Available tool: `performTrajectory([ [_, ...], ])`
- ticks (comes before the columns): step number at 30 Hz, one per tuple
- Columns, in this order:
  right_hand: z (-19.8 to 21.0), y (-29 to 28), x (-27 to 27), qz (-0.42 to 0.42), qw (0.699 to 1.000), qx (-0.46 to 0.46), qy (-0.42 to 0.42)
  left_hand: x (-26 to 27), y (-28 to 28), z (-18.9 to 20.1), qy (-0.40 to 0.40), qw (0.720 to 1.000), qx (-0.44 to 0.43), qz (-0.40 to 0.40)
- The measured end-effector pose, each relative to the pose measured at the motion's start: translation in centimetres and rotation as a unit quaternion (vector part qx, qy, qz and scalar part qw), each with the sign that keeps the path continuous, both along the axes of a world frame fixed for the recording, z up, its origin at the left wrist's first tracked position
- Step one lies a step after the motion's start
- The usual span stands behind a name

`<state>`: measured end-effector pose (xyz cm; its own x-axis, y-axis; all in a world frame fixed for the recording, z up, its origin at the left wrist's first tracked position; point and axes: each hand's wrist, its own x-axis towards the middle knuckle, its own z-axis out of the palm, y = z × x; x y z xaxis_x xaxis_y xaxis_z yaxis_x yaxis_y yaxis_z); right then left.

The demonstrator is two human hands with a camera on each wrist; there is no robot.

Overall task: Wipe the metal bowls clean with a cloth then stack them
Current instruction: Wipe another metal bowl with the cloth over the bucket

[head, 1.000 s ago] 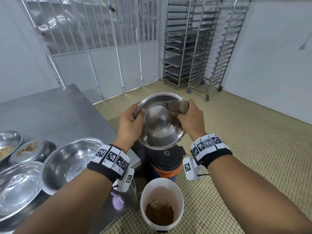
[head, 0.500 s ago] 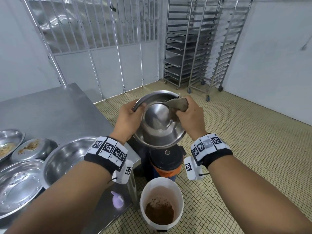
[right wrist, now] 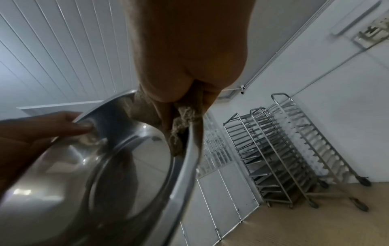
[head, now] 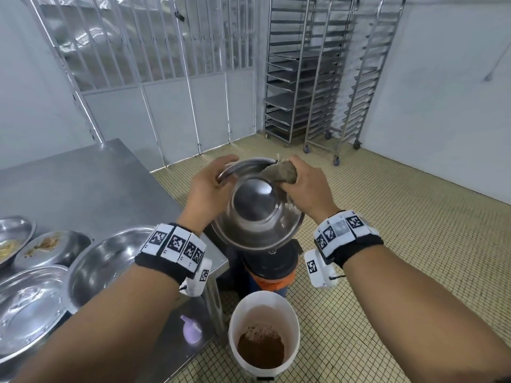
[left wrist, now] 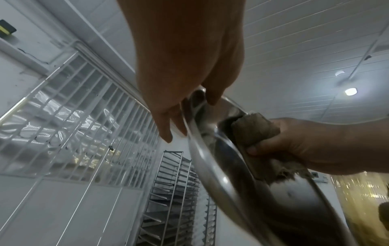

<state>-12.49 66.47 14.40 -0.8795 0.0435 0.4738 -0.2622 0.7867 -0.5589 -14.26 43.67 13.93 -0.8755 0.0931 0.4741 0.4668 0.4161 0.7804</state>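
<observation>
Left hand clamped on bowl rim, tilting underside up for access | right hand bunched round cloth, pressing far rim | held above white bucket, likely catching debris | unwiped bowls on table.

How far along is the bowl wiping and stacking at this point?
Early on. No finished stack shows. In hand: the left hand grips the round metal bowl, the right hand presses the brown cloth against it. Left: two food-smeared metal dishes and two other steel bowls on the steel table.
</observation>
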Motion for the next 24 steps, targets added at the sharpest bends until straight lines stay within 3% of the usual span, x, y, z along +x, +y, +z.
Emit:
performTrajectory([
  [2,-0.3,-0.3,0.1,-0.005,1.000,-0.008,0.010,-0.3,0.1,0.1,-0.008,1.000,-0.026,-0.012],
  [6,-2.3,-0.3,0.9,-0.049,0.993,-0.105,0.005,0.3,0.4,0.8,-0.056,0.981,0.184,0.018],
  [9,-3.8,-0.3,1.6,-0.041,0.997,-0.064,0.004,0.5,0.4,0.9,-0.061,0.994,0.081,-0.031],
  [13,-2.1,-0.3,1.3,-0.015,1.000,-0.023,0.014,0.2,-0.2,0.0,-0.085,0.990,-0.087,-0.071],
  [14,-1.6,-0.3,1.2,-0.010,1.000,-0.017,0.016,0.3,-0.1,-0.2,-0.078,0.991,-0.090,-0.057],
  [16,-1.2,-0.1,1.0,-0.010,0.999,-0.036,0.023,0.7,0.2,-0.4,-0.103,0.994,-0.012,-0.044],
  [20,-1.9,-0.4,0.8,-0.051,0.986,-0.156,0.010,0.9,0.5,-1.0,-0.141,0.978,0.151,0.006],
  [22,-2.5,-0.3,0.8,-0.061,0.985,-0.162,-0.009,0.8,0.4,-1.3,-0.120,0.980,0.155,0.033],
  [24,-2.3,-0.2,0.6,-0.059,0.991,-0.122,-0.010,0.9,0.6,-1.6,-0.108,0.989,0.097,0.025],
])
